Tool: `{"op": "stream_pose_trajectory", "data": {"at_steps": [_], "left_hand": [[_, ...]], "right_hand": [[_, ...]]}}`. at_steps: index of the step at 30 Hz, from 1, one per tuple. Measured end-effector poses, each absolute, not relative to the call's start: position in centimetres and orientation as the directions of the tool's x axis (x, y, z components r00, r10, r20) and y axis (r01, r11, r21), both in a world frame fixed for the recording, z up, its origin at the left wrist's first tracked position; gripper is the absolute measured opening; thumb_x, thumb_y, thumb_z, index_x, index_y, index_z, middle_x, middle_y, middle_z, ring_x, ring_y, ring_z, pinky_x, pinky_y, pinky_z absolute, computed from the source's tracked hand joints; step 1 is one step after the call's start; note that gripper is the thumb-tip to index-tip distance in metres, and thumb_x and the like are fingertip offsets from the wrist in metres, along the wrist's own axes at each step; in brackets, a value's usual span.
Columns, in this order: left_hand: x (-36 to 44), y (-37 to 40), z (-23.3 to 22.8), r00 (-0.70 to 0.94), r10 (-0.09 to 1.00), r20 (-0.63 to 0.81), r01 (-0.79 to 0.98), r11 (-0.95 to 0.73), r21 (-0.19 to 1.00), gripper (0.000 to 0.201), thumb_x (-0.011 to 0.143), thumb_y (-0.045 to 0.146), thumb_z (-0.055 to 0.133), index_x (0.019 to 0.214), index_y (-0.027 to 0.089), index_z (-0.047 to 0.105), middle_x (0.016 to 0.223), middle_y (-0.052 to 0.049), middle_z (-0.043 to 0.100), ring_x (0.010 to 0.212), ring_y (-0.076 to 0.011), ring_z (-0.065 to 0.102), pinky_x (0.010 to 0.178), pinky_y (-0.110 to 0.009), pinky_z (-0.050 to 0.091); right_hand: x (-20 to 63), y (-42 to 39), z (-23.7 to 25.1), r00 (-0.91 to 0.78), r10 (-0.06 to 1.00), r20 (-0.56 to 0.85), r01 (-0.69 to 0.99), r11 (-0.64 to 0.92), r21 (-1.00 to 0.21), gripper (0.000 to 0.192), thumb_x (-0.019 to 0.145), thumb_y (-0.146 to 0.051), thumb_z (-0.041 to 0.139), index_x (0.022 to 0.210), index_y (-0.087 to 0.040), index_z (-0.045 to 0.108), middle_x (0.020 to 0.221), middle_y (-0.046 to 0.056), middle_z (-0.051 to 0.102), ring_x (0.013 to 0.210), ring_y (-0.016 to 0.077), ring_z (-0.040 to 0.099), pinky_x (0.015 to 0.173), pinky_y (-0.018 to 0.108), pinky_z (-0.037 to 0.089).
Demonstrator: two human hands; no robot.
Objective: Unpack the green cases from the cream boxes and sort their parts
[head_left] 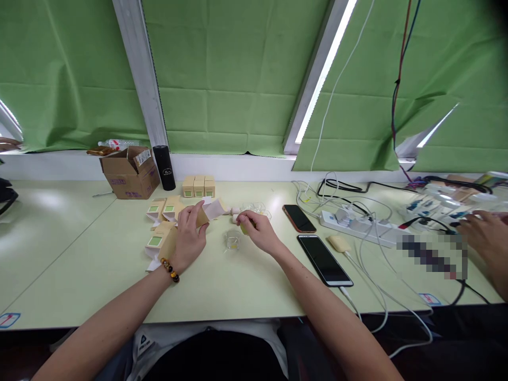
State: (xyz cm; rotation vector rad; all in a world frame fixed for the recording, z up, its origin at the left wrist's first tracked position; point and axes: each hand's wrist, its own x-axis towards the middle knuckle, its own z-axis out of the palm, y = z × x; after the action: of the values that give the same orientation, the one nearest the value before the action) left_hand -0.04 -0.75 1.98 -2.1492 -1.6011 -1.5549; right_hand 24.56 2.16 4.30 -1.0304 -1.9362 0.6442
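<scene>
1. I see the left hand point(189, 233) grasping a carton point(202, 216) of plain tan board, a pale flap point(215, 209) spread at its mouth; it sits over the table point(246, 296), between the open boxes point(172, 203) and the right hand point(257, 230)
2. I read the mouth as pointing right; the long axis runs left to right, rising slightly toward the right
3. I see the right hand pinching a yellow-green item point(247, 226), mostly hidden by the grip
4. I count three green-labelled open boxes, three closed boxes point(199, 186) in a row behind, and two phones point(325, 260) at right
</scene>
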Motion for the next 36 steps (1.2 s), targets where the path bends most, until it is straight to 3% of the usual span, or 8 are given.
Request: {"op": "stream_pose_trajectory", "data": {"at_steps": [3, 8, 12, 15, 23, 36], "left_hand": [[0.0, -0.8, 2.0, -0.041, 0.697, 0.716, 0.726, -0.471, 0.500, 0.066, 0.095, 0.015, 0.060, 0.156, 0.032, 0.043, 0.131, -0.010, 0.055, 0.129, -0.0287, 0.053, 0.113, -0.052, 0.048], [0.2, -0.9, 2.1, -0.043, 0.697, 0.716, 0.721, -0.474, 0.504, 0.065, 0.095, 0.016, 0.061, 0.155, 0.033, 0.044, 0.130, -0.010, 0.056, 0.128, -0.0280, 0.054, 0.113, -0.052, 0.048], [0.2, -0.8, 2.1, -0.039, 0.689, 0.724, 0.717, -0.486, 0.501, 0.064, 0.095, 0.015, 0.062, 0.155, 0.031, 0.045, 0.130, -0.011, 0.056, 0.128, -0.0283, 0.053, 0.112, -0.052, 0.048], [0.2, -0.8, 2.0, -0.032, 0.683, 0.730, 0.713, -0.496, 0.495, 0.064, 0.095, 0.014, 0.061, 0.155, 0.031, 0.045, 0.131, -0.011, 0.055, 0.129, -0.0285, 0.053, 0.114, -0.052, 0.047], [0.2, -0.7, 1.9, -0.025, 0.680, 0.733, 0.731, -0.488, 0.478, 0.065, 0.095, 0.016, 0.062, 0.155, 0.032, 0.044, 0.131, -0.010, 0.056, 0.129, -0.0286, 0.054, 0.114, -0.052, 0.048], [0.1, -0.8, 1.8, -0.018, 0.683, 0.730, 0.732, -0.488, 0.475, 0.065, 0.095, 0.015, 0.062, 0.156, 0.032, 0.044, 0.132, -0.011, 0.056, 0.130, -0.0288, 0.053, 0.113, -0.051, 0.048]], "right_hand": [[23.1, 2.2, 3.0, -0.224, 0.846, 0.483, 0.338, 0.533, -0.776, 0.043, 0.107, -0.052, 0.044, 0.092, -0.024, 0.072, 0.080, 0.002, 0.067, 0.068, 0.0179, 0.054, 0.066, 0.031, 0.039], [20.8, 2.0, 1.2, -0.202, 0.801, 0.563, 0.329, 0.597, -0.732, 0.049, 0.108, -0.056, 0.042, 0.087, -0.024, 0.071, 0.085, 0.006, 0.067, 0.081, 0.0220, 0.061, 0.079, 0.035, 0.047], [19.8, 2.3, 0.7, -0.161, 0.807, 0.568, 0.326, 0.586, -0.741, 0.049, 0.108, -0.057, 0.042, 0.086, -0.025, 0.072, 0.088, 0.007, 0.071, 0.093, 0.0255, 0.062, 0.088, 0.039, 0.047], [19.6, 2.4, 0.4, -0.161, 0.818, 0.552, 0.385, 0.567, -0.728, 0.048, 0.108, -0.054, 0.043, 0.085, -0.025, 0.074, 0.086, 0.007, 0.073, 0.091, 0.0259, 0.061, 0.090, 0.041, 0.045], [19.8, 1.9, 0.0, -0.184, 0.808, 0.560, 0.630, 0.534, -0.563, 0.051, 0.110, -0.050, 0.042, 0.081, -0.025, 0.076, 0.076, 0.008, 0.068, 0.082, 0.0259, 0.054, 0.073, 0.038, 0.040], [20.4, 2.3, 0.1, -0.224, 0.800, 0.556, 0.688, 0.534, -0.491, 0.046, 0.109, -0.039, 0.046, 0.073, -0.024, 0.070, 0.074, 0.007, 0.067, 0.076, 0.0240, 0.052, 0.072, 0.037, 0.036]]}}
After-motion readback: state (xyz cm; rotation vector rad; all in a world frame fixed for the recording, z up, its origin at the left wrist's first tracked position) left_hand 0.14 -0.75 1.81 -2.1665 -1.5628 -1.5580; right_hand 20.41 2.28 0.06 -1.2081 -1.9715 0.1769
